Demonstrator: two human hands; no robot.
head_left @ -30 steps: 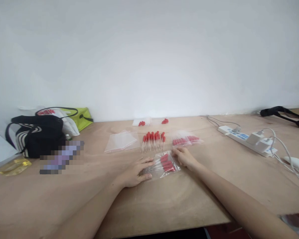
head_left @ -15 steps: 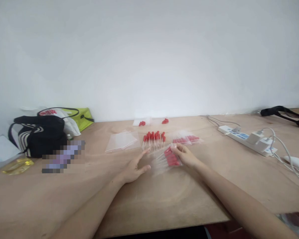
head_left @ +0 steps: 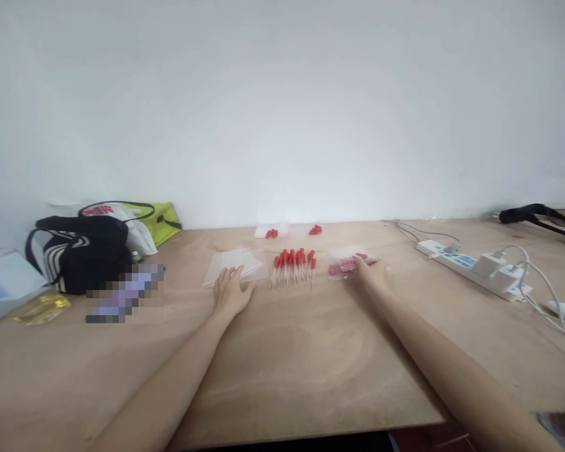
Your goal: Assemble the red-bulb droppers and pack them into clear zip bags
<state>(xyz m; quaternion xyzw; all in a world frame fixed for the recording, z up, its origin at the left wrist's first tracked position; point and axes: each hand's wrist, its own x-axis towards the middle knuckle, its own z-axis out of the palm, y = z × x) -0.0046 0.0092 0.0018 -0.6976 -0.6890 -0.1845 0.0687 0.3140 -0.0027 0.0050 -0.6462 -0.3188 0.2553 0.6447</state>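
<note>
My right hand is pinching a filled clear bag over more red-filled bags; my left hand, fingers loosely spread, lies over the near edge of flat plastic bags.

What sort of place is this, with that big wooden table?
Probably a simple work corner in a room. The wooden table sits by a plain pale wall, red-topped sticks lie near flat clear bags, and there's a power strip.
</note>
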